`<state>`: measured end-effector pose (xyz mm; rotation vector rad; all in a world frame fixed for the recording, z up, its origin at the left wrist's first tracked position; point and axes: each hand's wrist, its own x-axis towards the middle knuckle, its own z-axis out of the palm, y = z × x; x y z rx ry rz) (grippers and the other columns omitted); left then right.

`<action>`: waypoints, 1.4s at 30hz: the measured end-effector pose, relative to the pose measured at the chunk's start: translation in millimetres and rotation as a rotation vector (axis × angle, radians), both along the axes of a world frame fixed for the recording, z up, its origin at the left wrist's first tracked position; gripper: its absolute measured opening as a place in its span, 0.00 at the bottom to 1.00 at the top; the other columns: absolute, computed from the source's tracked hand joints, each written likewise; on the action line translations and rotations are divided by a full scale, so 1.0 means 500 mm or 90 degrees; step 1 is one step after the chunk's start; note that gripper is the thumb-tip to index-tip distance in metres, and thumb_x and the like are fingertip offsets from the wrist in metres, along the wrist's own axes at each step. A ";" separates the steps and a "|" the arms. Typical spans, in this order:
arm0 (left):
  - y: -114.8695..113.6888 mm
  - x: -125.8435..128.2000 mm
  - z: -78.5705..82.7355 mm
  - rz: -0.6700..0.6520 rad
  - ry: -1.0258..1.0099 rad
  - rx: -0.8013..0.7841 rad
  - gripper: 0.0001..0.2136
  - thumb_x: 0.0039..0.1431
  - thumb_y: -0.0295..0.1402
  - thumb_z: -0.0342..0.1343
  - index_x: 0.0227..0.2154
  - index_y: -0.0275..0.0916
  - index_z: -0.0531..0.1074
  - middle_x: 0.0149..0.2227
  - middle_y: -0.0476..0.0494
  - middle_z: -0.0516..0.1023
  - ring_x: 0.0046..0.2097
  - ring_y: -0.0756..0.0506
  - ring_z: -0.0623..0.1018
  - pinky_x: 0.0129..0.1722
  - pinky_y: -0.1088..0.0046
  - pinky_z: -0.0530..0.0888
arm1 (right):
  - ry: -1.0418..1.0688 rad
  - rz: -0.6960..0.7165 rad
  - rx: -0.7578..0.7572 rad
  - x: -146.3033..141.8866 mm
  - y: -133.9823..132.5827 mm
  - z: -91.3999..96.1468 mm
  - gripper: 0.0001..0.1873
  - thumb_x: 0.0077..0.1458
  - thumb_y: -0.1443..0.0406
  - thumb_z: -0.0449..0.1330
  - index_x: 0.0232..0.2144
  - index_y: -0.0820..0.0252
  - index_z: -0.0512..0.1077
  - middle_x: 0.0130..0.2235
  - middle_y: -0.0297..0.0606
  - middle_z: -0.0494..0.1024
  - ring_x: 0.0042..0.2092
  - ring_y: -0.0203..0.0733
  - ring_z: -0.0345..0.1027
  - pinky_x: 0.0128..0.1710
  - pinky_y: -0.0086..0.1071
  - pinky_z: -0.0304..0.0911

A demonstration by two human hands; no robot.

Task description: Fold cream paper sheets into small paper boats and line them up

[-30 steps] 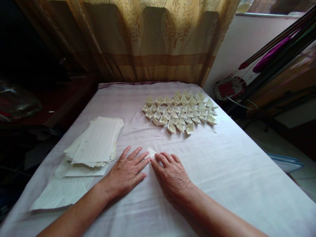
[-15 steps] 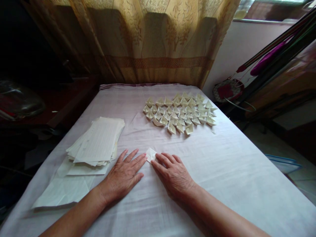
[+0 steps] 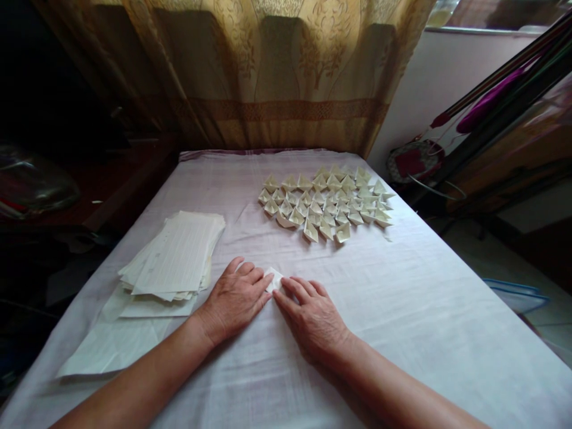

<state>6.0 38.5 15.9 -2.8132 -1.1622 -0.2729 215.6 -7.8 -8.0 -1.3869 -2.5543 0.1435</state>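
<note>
Ruled lines and faint marks cross the top sheet (image 3: pixel 176 253) of the paper stack (image 3: pixel 152 271), too small to read. Past the right edge of the counter (image 3: pixel 402 322), a patterned bag (image 3: pixel 415 162) bears a red panel. The small folded paper (image 3: pixel 274 278) lies between my left hand (image 3: pixel 235 301) and right hand (image 3: pixel 315 316). The left curls in at one edge, the right rests its fingertips on the other; whether either pinches it, I can't tell. Beyond, open-topped, boat-like paper shapes (image 3: pixel 315 207) stand clustered together.
</note>
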 end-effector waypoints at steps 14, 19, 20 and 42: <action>0.012 0.028 -0.026 0.164 -0.092 -0.103 0.13 0.66 0.33 0.53 0.50 0.45 0.76 0.39 0.44 0.76 0.42 0.41 0.72 0.44 0.62 0.67 | 0.022 -0.007 0.018 -0.007 0.000 -0.005 0.21 0.61 0.66 0.57 0.57 0.53 0.69 0.59 0.45 0.69 0.59 0.50 0.59 0.56 0.43 0.53; 0.010 0.035 -0.031 0.210 -0.136 -0.097 0.11 0.63 0.33 0.55 0.46 0.46 0.78 0.39 0.44 0.76 0.43 0.41 0.72 0.45 0.62 0.67 | 0.079 -0.040 -0.001 -0.021 0.019 0.028 0.10 0.64 0.65 0.56 0.42 0.51 0.77 0.46 0.39 0.76 0.46 0.43 0.67 0.49 0.39 0.56; 0.010 0.036 -0.030 0.216 -0.140 -0.098 0.11 0.63 0.34 0.56 0.46 0.46 0.78 0.40 0.44 0.76 0.44 0.41 0.73 0.45 0.62 0.68 | 0.106 -0.049 -0.005 -0.023 0.023 0.030 0.09 0.64 0.65 0.57 0.39 0.51 0.78 0.44 0.38 0.77 0.44 0.42 0.67 0.48 0.39 0.56; 0.040 0.023 0.003 0.108 -0.368 -0.407 0.06 0.57 0.34 0.56 0.29 0.39 0.76 0.30 0.50 0.79 0.34 0.48 0.78 0.35 0.75 0.72 | 0.355 -0.201 -0.003 -0.026 0.047 -0.025 0.10 0.51 0.63 0.65 0.38 0.55 0.78 0.52 0.44 0.77 0.58 0.53 0.65 0.54 0.47 0.61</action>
